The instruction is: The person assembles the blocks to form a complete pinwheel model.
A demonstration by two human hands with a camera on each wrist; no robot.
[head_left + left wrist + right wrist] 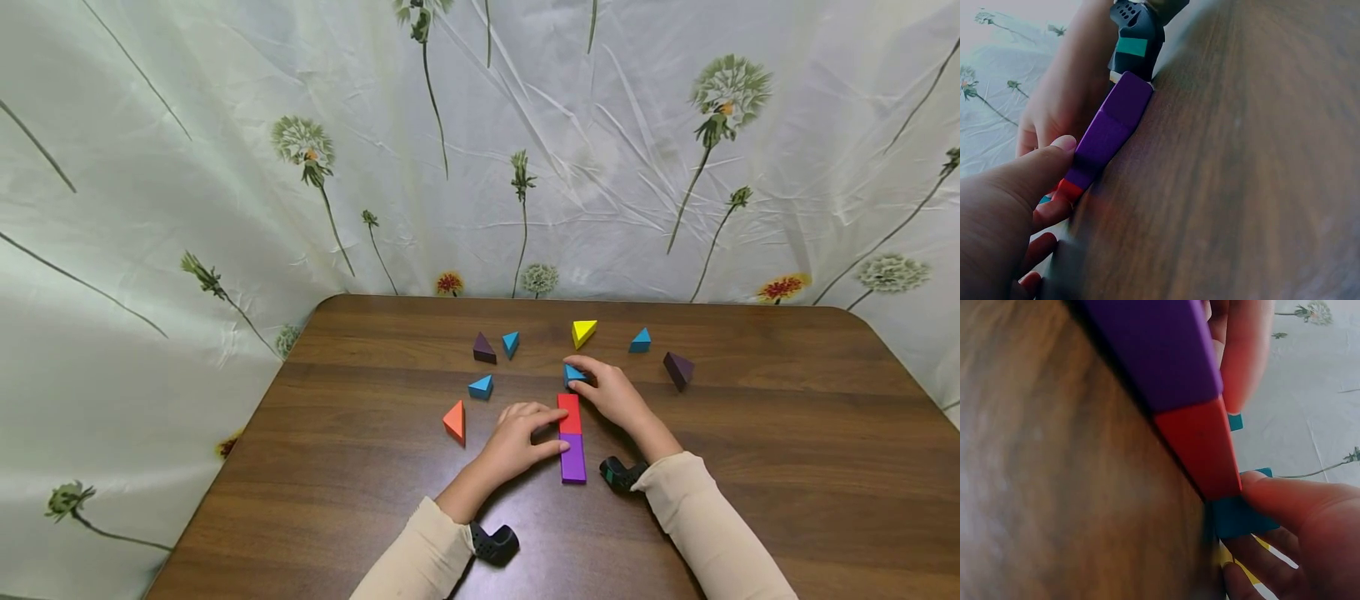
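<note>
A purple rectangular block (574, 468) and a red rectangular block (573, 403) lie end to end on the table. My left hand (513, 442) comes from the left, its index fingertip at the red block and its thumb at the purple one's side. Just past the red block's far end, my right hand (617, 400) pinches a blue triangular block (572, 376) between thumb and fingers. In the right wrist view, the thumb lies along the blue block (1238, 515), which sits right at the red block's end.
Left on the wooden table (337, 483) are an orange triangle block (455, 422), a dark purple one (483, 350) and two blue ones (482, 387). Farther back stand a yellow triangle block (582, 332), another blue one (641, 341) and a dark purple one (679, 370). A flowered curtain hangs behind.
</note>
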